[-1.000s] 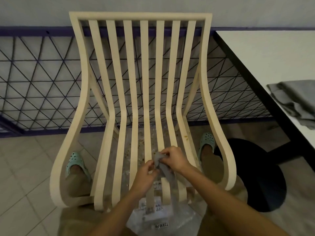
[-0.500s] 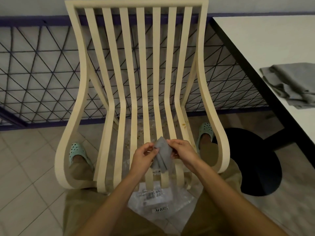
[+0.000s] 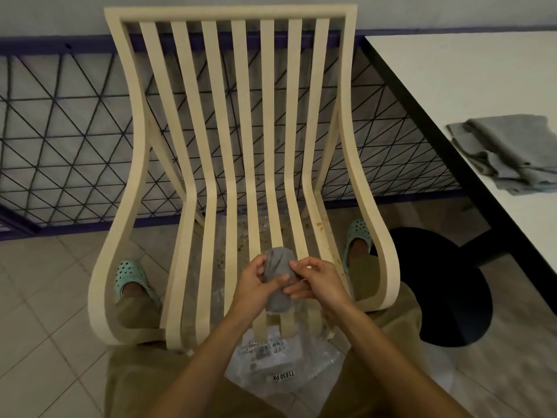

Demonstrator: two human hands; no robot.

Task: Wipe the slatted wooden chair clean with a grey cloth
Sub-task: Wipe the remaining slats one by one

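Note:
The slatted wooden chair [image 3: 238,116] stands right in front of me, pale cream, its back against a railing. Brown stains mark the right seat slats. Above the front of the seat I hold a small bunched grey cloth [image 3: 278,276] between both hands. My left hand [image 3: 256,285] grips it from the left, thumb across the front. From the right, my right hand [image 3: 316,282] pinches its edge with the fingertips.
A white table [image 3: 470,95] with a black edge stands at the right, with folded grey cloths [image 3: 509,152] on it and a round black base [image 3: 446,285] below. A clear plastic bag [image 3: 283,366] lies under the seat. A black wire railing [image 3: 60,146] runs behind.
The cloth went from a hanging strip to a bunched wad held between both hands. My view shifted slightly, and the hands stay over the front of the seat.

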